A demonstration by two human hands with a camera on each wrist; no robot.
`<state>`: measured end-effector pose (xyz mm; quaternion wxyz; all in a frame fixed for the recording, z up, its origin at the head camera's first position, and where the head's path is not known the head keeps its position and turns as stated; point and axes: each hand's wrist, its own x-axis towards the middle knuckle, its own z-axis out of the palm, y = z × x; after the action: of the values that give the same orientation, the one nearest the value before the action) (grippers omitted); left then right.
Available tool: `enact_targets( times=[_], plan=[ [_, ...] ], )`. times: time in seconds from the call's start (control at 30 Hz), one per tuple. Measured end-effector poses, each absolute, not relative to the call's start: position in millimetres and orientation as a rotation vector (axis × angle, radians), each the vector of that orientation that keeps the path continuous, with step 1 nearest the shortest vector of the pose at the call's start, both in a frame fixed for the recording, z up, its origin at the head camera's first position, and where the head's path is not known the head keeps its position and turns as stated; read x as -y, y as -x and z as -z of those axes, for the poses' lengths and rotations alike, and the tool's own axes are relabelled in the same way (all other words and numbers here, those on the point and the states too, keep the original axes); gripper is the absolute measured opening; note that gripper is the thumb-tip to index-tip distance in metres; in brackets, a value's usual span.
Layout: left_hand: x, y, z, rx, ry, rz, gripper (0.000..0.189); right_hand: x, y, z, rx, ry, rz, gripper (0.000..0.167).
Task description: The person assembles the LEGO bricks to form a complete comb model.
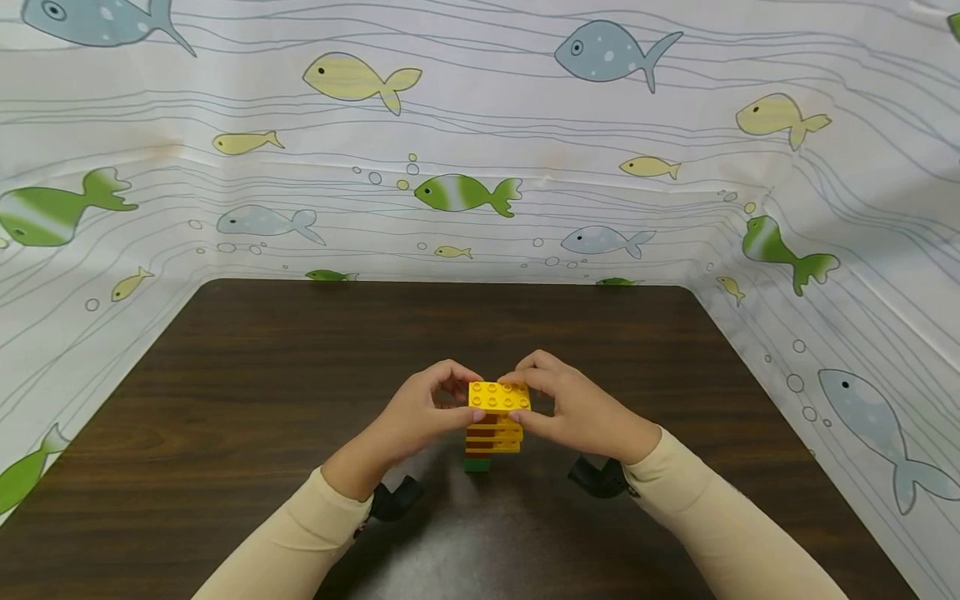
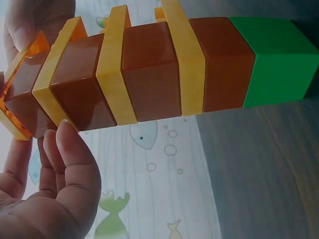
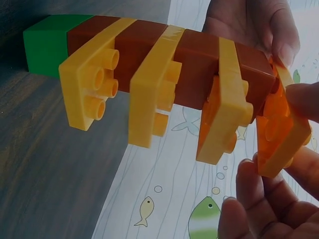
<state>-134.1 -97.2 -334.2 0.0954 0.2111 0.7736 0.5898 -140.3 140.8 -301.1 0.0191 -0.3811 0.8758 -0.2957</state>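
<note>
A tower of toy building blocks stands upright on the table, with a green block (image 1: 477, 465) at its foot. Above that, brown blocks (image 2: 152, 74) alternate with flat yellow blocks (image 3: 154, 99), whose studded ends jut out to the right. The topmost flat yellow block (image 1: 498, 398) sits slightly tilted over the uppermost brown block. My left hand (image 1: 420, 412) holds its left end, thumb in front and fingers behind, close to the brown block. Its right, overhanging end is pinched between thumb and fingers of my right hand (image 1: 581, 408).
The dark wooden table (image 1: 300, 350) reaches back to a white fish-patterned sheet (image 1: 480, 125), which rises behind it and along both sides. A black wrist mount (image 1: 397, 498) shows under the left wrist, another black mount (image 1: 597, 477) under the right.
</note>
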Motion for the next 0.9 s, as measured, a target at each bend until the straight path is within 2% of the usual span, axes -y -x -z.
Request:
enact_targets(
  times=[0.9],
  plan=[
    [98.0,134.9,336.6,-2.249,-0.611,-1.772,0.033,-141.7,142.0,301.8,-2.71,1.192,0.895,0.037]
  ],
)
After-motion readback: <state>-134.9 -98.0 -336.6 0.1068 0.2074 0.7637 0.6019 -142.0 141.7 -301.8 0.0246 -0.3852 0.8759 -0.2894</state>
